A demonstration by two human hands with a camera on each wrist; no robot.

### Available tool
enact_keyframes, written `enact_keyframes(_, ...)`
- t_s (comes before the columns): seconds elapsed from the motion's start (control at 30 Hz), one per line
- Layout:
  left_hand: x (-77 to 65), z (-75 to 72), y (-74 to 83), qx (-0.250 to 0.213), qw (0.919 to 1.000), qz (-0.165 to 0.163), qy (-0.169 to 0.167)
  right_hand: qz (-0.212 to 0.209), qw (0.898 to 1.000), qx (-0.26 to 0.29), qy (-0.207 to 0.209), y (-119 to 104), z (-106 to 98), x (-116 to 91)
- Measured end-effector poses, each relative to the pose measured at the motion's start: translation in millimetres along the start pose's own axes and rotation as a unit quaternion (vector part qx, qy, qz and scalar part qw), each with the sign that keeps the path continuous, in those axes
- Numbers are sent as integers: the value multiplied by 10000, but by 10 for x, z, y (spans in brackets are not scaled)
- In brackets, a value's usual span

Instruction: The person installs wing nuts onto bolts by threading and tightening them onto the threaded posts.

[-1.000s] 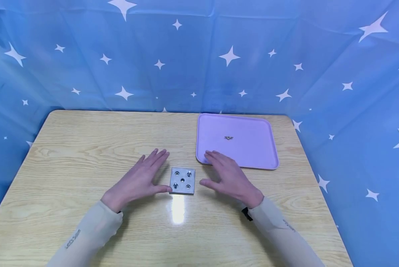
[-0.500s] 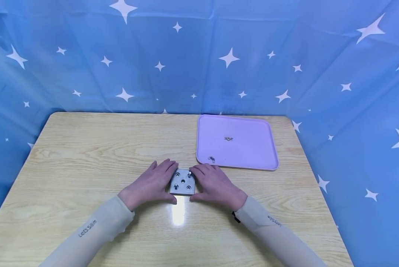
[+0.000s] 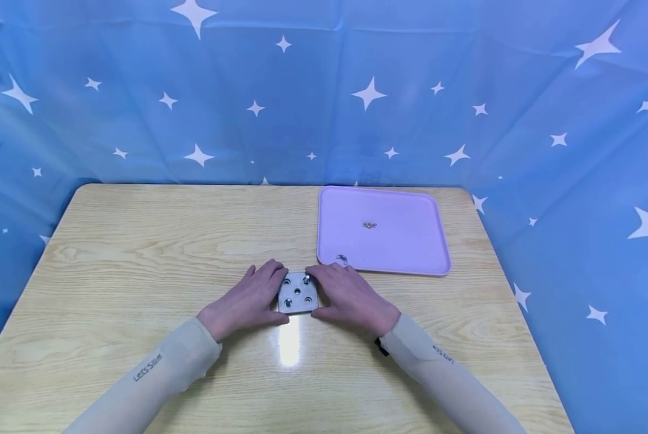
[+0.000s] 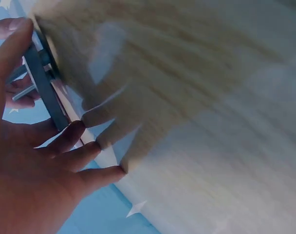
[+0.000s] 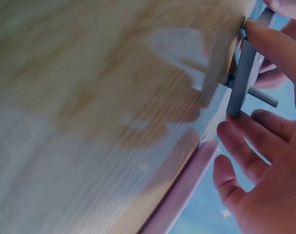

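Observation:
A square grey metal plate [image 3: 302, 296] with several round holes and two upright pins lies between my hands near the table's middle. My left hand [image 3: 248, 302] holds its left side, fingers at the far corner and thumb at the near corner. On the opposite side my right hand [image 3: 352, 299] grips the plate the same way. In the left wrist view the plate's edge [image 4: 46, 92] shows between thumb and fingers, with short stubs under it on the table side. The right wrist view has a pin [image 5: 263, 97] sticking out of the plate's top face.
Beyond my right hand a purple tray [image 3: 410, 241] sits at the table's back right. In it lie small brass-coloured pieces [image 3: 369, 225] and small dark metal pieces [image 3: 342, 259]. A blue star-printed cloth [image 3: 237, 72] hangs behind the wooden table [image 3: 139, 253].
Both hands have come in from the sides and down onto the plate, now gripping it. Since half a second ago the plate has shifted slightly away and turned a little.

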State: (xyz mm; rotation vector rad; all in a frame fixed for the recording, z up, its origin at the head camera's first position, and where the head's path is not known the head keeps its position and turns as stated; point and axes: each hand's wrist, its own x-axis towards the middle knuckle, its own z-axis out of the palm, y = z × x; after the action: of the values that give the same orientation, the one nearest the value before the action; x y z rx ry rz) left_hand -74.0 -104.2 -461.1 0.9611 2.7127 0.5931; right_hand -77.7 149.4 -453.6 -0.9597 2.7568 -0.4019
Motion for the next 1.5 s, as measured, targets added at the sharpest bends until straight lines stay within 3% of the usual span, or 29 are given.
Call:
enact_keyframes(0.27,-13,-27,-11,-596,9976,-324,-104,-82,9999,-89,-110,-16,2,35)
enact_keyframes(0.4,-30,-31,-14,-611,9974,-358,-119,-188,9994,280,-106,18,-25,13)
enact_keyframes(0.47,-31,-34,-15,-589,9976,-347,-119,-230,9978,601,127,62,-64,-3)
enact_keyframes(0.57,-32,-40,-15,-453,9982,-383,-103,-172,9927,870,823,159,-141,-5)
enact_keyframes(0.67,-33,-44,-15,-256,9985,-481,-74,53,9870,607,1486,269,-194,21)
enact_keyframes(0.77,-31,-44,-11,-143,9983,-561,-59,306,9849,169,1697,372,-200,56)
enact_keyframes(0.93,0,-44,0,-107,9982,-589,-77,506,9875,-160,1482,486,-162,86)
enact_keyframes(1.5,73,-43,28,-255,9974,-654,-188,904,9922,167,836,550,-217,167)
